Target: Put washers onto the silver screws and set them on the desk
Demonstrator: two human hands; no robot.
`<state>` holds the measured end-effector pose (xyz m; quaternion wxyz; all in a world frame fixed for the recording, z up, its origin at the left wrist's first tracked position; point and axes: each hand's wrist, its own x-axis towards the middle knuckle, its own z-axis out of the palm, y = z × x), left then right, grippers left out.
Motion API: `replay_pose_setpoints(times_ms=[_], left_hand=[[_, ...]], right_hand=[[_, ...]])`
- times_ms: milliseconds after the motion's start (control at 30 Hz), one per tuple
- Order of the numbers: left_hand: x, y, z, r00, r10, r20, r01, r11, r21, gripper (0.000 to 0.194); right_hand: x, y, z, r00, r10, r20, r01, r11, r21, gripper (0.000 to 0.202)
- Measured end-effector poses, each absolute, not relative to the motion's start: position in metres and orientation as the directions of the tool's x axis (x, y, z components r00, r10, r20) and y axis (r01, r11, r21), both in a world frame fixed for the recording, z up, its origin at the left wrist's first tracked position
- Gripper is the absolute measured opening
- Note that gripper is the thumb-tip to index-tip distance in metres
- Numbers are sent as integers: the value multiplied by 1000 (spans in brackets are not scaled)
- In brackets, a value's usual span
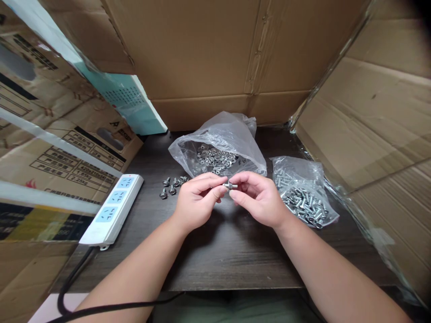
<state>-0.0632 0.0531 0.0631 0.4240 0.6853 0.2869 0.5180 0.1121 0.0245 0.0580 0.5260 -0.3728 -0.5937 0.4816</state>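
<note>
A small metal bolt (235,185) with a washer or nut around it lies sideways between my two hands, above the dark table. My left hand (198,197) pinches its left end between thumb and fingertips. On the other side, my right hand (261,197) closes its thumb and fingers on the right part. Behind the hands, an open clear plastic bag (232,134) holds washers (215,158). A second clear bag (299,168) with many loose bolts (306,204) lies to the right. Several bolts with washers (172,190) stand grouped left of my left hand.
A white power strip (116,206) lies at the left, its black cable (72,278) running along the front left. Cardboard walls (208,54) enclose the dark table (222,264) at back and sides. A light blue printed sheet (131,101) leans at the back left.
</note>
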Motion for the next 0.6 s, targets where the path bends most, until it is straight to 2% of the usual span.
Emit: replay_pose_setpoints(times_ms=[133, 267, 367, 467, 600], left_hand=[[-62, 53, 63, 298, 830, 471, -28, -486, 874, 16], [-63, 53, 64, 289, 843, 454, -12, -471, 882, 15], [-64, 53, 64, 282, 848, 450, -21, -463, 886, 14], [-64, 52, 64, 289, 841, 458, -44, -466, 884, 14], [-63, 52, 64, 295, 842, 452, -38, -462, 886, 15]], right_hand=[[113, 26, 60, -140, 955, 259, 23, 265, -964, 19], [113, 26, 63, -140, 961, 239, 144, 258, -955, 32], [112, 26, 61, -116, 963, 243, 13, 246, -969, 21], [111, 25, 57, -155, 951, 269, -101, 255, -961, 23], [111, 26, 56, -159, 949, 272, -75, 263, -962, 16]])
